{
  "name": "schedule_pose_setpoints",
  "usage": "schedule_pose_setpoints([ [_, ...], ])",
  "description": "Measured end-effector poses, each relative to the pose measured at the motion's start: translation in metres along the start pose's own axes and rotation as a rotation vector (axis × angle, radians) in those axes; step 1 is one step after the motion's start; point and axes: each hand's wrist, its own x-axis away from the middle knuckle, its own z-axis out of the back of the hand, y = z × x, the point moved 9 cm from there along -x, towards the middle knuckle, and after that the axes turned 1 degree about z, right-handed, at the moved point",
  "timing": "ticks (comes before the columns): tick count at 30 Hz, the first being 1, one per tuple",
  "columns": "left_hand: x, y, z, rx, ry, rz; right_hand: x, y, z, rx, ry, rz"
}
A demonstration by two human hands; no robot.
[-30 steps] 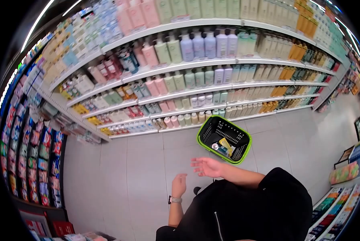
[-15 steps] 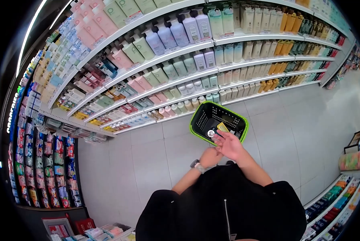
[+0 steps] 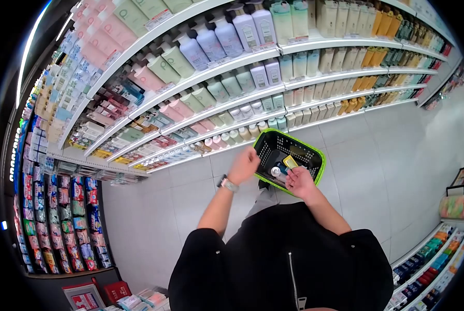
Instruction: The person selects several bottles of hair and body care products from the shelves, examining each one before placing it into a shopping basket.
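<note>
Saw first, spread from ten to two o'clock of the view, a very large white shelf unit (image 3: 280, 50), filled with bottles (image 3: 208, 46) of lilac, green, pink and amber colour. Saw in front of it a grey tiled floor (image 3: 144, 223), and at eight o'clock many coloured packets (image 3: 77, 212) in columns. Noticed at six o'clock a black top. (image 3: 263, 254) Found the basket (image 3: 323, 159), black with bright green rim, on the floor at three o'clock from the view's middle, near the shelf unit.

Found the left hand (image 3: 244, 165) at nine o'clock of the basket, just beside the rim, with fingers curled narrow; could not tell about touching or holding there. Found the right hand (image 3: 301, 182) at five o'clock, over the basket's inside, with fingers half bent near the contents; could not tell about any hold.

Saw a watch (image 3: 227, 184) on the left wrist. Saw inside the basket a yellow item (image 3: 290, 161), at twelve o'clock from the right fingers, and at eight o'clock from it a white round top (image 3: 275, 171).

Judged wise to steady the rim at nine o'clock, to keep the right wrist high, and to press fingertips gently, without pushing the neighbouring things.
</note>
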Motion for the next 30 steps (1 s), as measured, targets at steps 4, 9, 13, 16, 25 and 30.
schedule_pose_setpoints([
  [4,-0.058,-0.019,0.109,-0.047,0.267,0.021,-0.026,-0.010,-0.042,-0.029,0.105,0.053],
  [9,-0.136,-0.011,0.243,-0.097,0.489,-0.101,-0.035,-0.008,-0.105,0.020,0.123,0.130],
  [13,-0.226,0.024,0.315,-0.427,0.620,-0.425,-0.024,-0.008,-0.111,-0.003,0.210,0.253],
  [16,-0.277,0.064,0.338,-0.629,0.672,-0.483,-0.017,-0.011,-0.102,-0.102,0.256,0.376],
  [25,-0.391,0.052,0.324,-0.977,0.262,-0.157,0.001,-0.033,-0.103,-0.222,0.240,0.479],
  [30,-0.412,0.055,0.322,-1.169,0.335,-0.335,-0.021,-0.018,-0.100,-0.366,0.148,0.442],
])
